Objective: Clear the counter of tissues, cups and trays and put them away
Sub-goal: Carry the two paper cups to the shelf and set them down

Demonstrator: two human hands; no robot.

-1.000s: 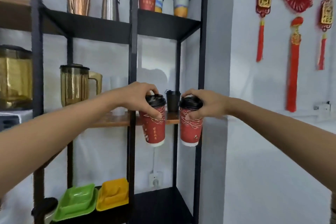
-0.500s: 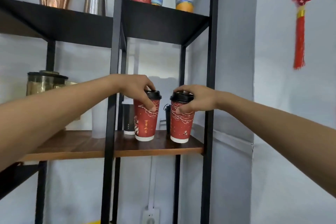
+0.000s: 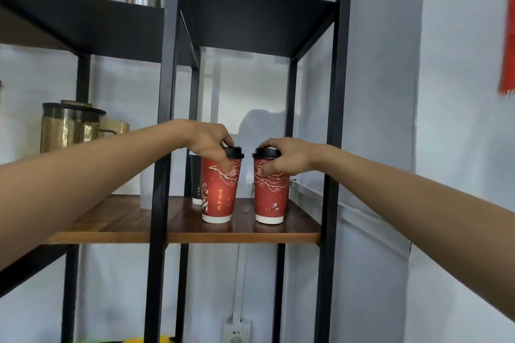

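Observation:
Two red paper cups with black lids stand side by side on the wooden shelf of a black metal rack. My left hand grips the left red cup around its lid and upper wall. My right hand grips the right red cup the same way. Both cup bases rest on the wood, a small gap between them.
A black cup and a translucent cup stand behind the left red cup. A gold-tinted pitcher sits at the left. The black upper shelf carries several cups and metal jugs. A rack post crosses my left forearm.
A second ago both cups hung in the air in front of the rack; they have moved inward and now stand on the wooden shelf. My hands still hold them.

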